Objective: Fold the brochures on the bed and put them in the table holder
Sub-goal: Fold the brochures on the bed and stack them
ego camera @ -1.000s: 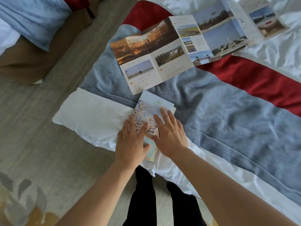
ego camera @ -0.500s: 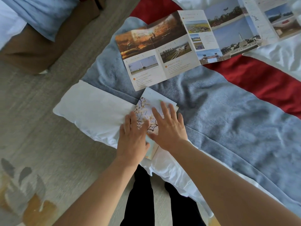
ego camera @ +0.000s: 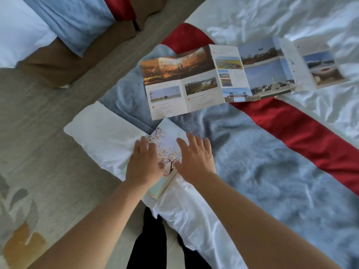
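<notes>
- Grey and red blanket (ego camera: 252,162) on the bed carries everything; no holder is in view.
- Unfolded brochure (ego camera: 223,78) lies beyond both hands, untouched, so it probably comes next.
- Folded brochure (ego camera: 167,144) lies under the hands at the bed's edge.
- Right hand (ego camera: 196,158) has slid off toward the brochure's right edge, fingers straight and spread; pressing seems nearly done.
- Left hand (ego camera: 143,164) still presses flat, gripping nothing.

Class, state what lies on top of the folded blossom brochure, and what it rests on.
Both hands, left and right, lie flat on the folded blossom brochure. It rests on the white sheet and grey-blue blanket; its covered parts are hidden.
</notes>
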{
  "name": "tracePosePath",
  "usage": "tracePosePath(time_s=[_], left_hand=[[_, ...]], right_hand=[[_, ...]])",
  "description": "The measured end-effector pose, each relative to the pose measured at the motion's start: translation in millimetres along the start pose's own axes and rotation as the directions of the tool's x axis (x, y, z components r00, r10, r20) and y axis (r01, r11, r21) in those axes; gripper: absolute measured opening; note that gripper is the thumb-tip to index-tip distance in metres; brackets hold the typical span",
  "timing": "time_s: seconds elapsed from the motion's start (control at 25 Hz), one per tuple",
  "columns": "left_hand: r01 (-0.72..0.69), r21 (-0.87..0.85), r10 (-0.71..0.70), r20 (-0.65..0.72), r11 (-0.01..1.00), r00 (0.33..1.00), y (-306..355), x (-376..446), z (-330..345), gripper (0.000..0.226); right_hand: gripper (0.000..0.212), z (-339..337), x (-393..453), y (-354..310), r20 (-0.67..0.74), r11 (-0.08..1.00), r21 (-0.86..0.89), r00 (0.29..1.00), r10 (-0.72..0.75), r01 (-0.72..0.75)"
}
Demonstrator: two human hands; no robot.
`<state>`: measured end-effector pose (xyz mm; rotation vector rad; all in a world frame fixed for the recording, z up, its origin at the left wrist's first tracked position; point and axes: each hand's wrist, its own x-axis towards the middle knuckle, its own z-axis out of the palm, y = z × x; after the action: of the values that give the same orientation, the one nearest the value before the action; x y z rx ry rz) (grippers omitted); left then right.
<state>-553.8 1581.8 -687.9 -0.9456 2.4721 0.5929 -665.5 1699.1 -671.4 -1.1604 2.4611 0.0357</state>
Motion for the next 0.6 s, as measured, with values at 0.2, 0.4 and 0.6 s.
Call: tracePosePath(time_s=[0.2, 0.4, 0.6], left_hand=[[0.131, -0.351, -0.176, -0.100, 0.927, 0.979, 23.5, 17.2, -37.6, 0.046], [0.116, -0.494, -0.190, -0.102, 0.862, 0.977, 37.3, 79.7, -71.4, 0.055], [0.166, -0.561, -0.271, -0.108, 0.811, 0.957, 34.0, 148.9, -88.6, 0.055]], right_hand=[[0.061, -35.8, 3.5, 36.7, -0.095, 1.000, 0.011, 0.995, -0.008, 0.009], [0.067, -62.8, 37.6, 62.5, -0.197, 0.994, 0.066, 0.976, 0.094, -0.082], [0.073, -74.4, 95.8, 81.0, -0.182, 0.895, 0.282, 0.897, 0.404, -0.346]])
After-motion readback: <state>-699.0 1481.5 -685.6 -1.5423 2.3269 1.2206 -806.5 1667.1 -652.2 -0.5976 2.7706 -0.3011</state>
